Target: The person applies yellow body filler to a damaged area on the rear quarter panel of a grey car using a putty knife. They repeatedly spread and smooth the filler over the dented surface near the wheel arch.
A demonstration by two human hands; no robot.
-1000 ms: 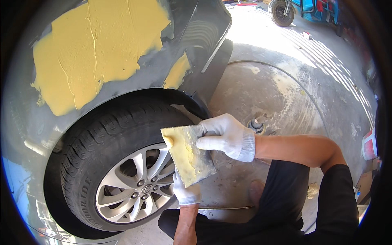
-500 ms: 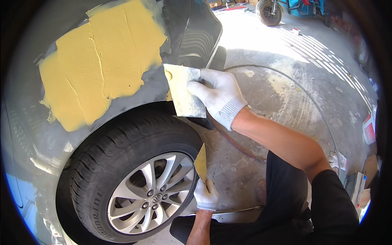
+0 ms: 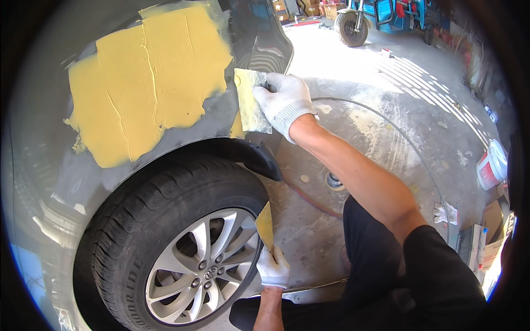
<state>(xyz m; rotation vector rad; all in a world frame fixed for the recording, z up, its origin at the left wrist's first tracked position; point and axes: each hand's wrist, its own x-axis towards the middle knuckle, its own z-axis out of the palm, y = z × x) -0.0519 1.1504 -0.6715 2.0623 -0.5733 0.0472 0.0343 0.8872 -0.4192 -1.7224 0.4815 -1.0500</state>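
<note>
In a white knit glove, my right hand (image 3: pixel 286 102) grips a flat, rectangular putty spreader (image 3: pixel 251 102) smeared with yellow filler. The spreader is held near the car body behind the wheel arch, just right of a broad yellow filler patch (image 3: pixel 149 83) with several raised ridges. A smaller yellow smear (image 3: pixel 238 128) shows beside its lower edge. Lower down, my gloved left hand (image 3: pixel 273 267) is closed on the narrow end of a putty knife (image 3: pixel 265 225), whose wide yellow-coated blade points up in front of the tyre's right side.
The tyre (image 3: pixel 165 182) and silver alloy wheel (image 3: pixel 207 270) fill the lower left under a grey fender. A hose (image 3: pixel 408 140) curves over the concrete floor. At right stand a white-and-red bucket (image 3: pixel 491 165) and a loose glove (image 3: pixel 445 213). A blue tricycle (image 3: pixel 386 16) is at the back.
My right hand and the spreader have moved up along the car's edge, uncovering the dark flap behind the wheel. The view has shifted slightly; my left hand keeps its hold.
</note>
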